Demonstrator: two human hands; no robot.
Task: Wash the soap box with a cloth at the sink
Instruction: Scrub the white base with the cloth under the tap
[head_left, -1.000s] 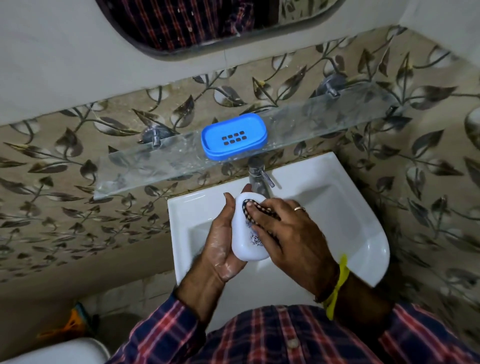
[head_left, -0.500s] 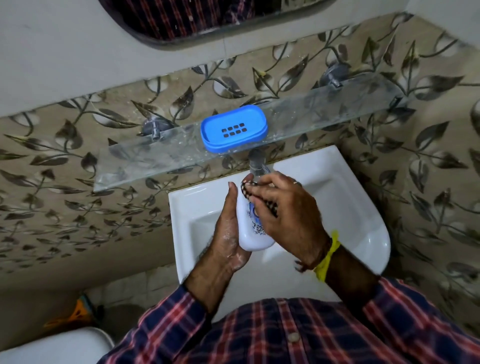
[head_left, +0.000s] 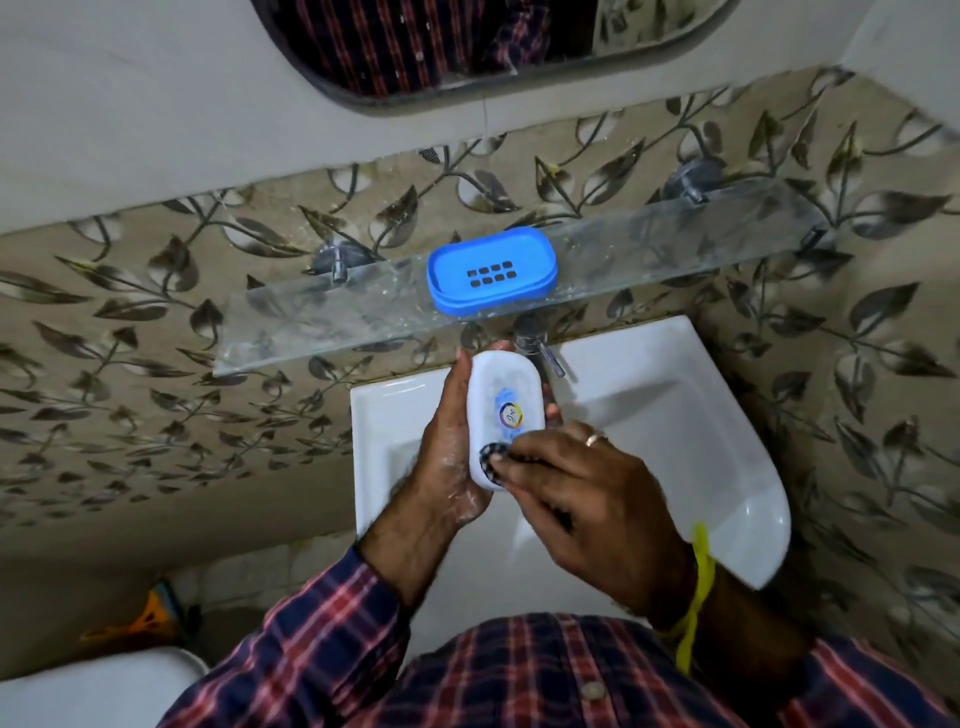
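above hands: glass shelf (head_left: 519, 301) with blue soap tray (head_left: 491, 273) overhangs
behind: tap (head_left: 535, 343) just beyond soap box (head_left: 504, 410)
right: sink (head_left: 727, 467) basin open

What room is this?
Most likely a bathroom: a white sink with a tap, a mirror above, and a glass shelf holding a blue soap tray.

The only view, from the head camera, looks steeply down and forward from close above the white sink (head_left: 727, 499), with the glass shelf (head_left: 322, 322) and mirror (head_left: 467, 47) at the top.
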